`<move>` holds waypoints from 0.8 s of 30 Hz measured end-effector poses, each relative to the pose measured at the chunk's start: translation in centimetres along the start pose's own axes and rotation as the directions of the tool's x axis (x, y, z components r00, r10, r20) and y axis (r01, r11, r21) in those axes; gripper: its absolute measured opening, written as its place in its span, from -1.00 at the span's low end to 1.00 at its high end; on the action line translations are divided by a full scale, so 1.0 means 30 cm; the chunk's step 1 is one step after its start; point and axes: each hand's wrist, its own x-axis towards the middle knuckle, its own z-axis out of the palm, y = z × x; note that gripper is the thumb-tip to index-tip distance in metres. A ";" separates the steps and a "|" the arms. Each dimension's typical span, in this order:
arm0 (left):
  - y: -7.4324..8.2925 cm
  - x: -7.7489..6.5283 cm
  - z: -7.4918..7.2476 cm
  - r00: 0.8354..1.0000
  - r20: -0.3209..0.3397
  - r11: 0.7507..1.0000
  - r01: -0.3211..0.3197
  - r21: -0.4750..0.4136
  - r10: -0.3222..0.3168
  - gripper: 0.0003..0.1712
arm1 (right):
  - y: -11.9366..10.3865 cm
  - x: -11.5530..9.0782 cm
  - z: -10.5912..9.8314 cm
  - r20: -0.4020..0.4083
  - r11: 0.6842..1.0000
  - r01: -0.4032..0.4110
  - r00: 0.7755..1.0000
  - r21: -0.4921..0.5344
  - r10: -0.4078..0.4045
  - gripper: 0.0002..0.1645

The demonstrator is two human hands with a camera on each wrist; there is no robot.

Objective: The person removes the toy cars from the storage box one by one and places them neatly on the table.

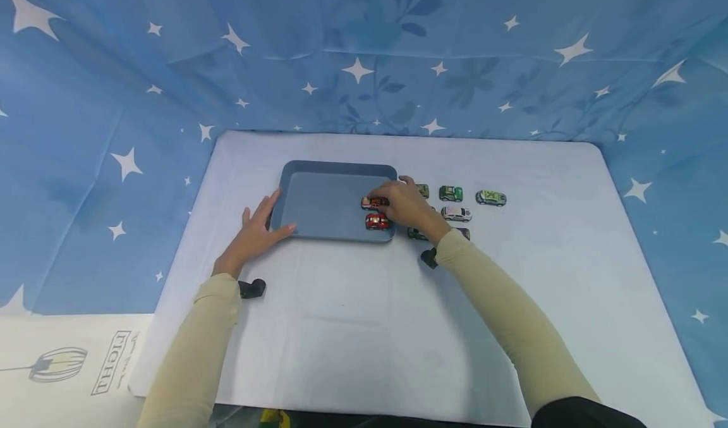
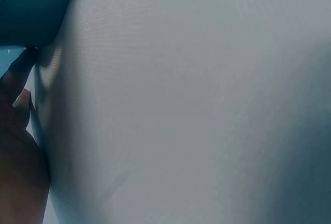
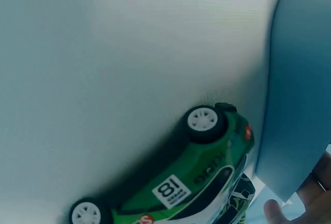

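A grey-blue tray (image 1: 321, 203) lies on the white-covered table. My left hand (image 1: 253, 237) touches its left side, fingers and thumb spread and fairly straight; the left wrist view catches part of this hand (image 2: 20, 162) at its edge. Over the tray's right end, my right hand (image 1: 406, 205) pinches an orange-red toy car (image 1: 370, 203), partly covered by the fingers. Just below it a red toy car (image 1: 377, 222) sits in the tray. A green toy car (image 3: 176, 193) stands on the table beside the tray in the right wrist view.
Right of the tray are several more toy cars: a green one (image 1: 451, 193), a yellow-green one (image 1: 491, 198) and a white one (image 1: 457, 214). My right forearm partly covers others. A blue star-patterned cloth (image 1: 398, 93) hangs behind the table.
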 end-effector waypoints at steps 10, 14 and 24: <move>0.024 0.007 0.006 1.000 0.016 1.000 0.015 -0.005 -0.015 0.18 | -0.007 -0.027 -0.028 -0.029 0.999 -0.046 0.999 0.029 0.046 -0.63; 0.024 0.010 0.007 1.000 0.011 1.000 0.010 -0.003 -0.010 0.18 | -0.004 -0.038 -0.048 -0.068 0.997 -0.027 0.997 0.067 0.031 -0.66; 0.012 -0.006 0.000 1.000 -0.007 1.000 -0.004 0.021 0.004 0.19 | -0.002 -0.081 -0.114 -0.111 0.984 0.035 0.994 0.174 -0.016 -0.65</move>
